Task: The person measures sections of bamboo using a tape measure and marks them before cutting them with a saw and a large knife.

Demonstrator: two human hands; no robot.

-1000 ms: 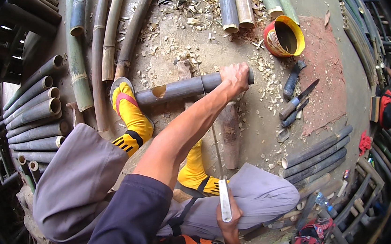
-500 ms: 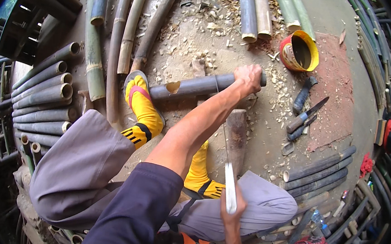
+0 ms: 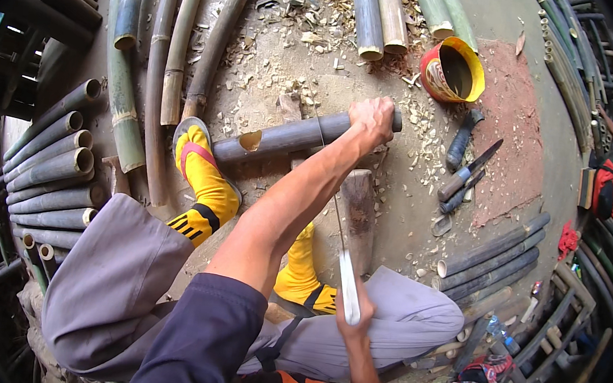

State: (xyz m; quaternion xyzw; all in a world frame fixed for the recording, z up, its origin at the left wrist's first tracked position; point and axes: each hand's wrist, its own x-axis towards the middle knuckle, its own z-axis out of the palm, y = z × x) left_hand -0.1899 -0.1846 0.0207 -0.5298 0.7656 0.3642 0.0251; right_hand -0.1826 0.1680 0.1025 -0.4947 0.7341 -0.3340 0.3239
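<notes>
While my left fingers [image 3: 375, 109] clasp the tube [image 3: 289, 137] near its right end, my right hand [image 3: 355, 311] grasps the saw [image 3: 348, 280] by its pale handle. The tube slants ahead of me, its left end at my yellow-socked foot [image 3: 206, 171]. The blade [image 3: 340, 228] crosses it between the hole [image 3: 250, 140] and my left hand [image 3: 372, 119]. Off to the right lie a knife [image 3: 463, 178] and a bucket [image 3: 431, 73].

Soft daylight — black, bowed edges
</notes>
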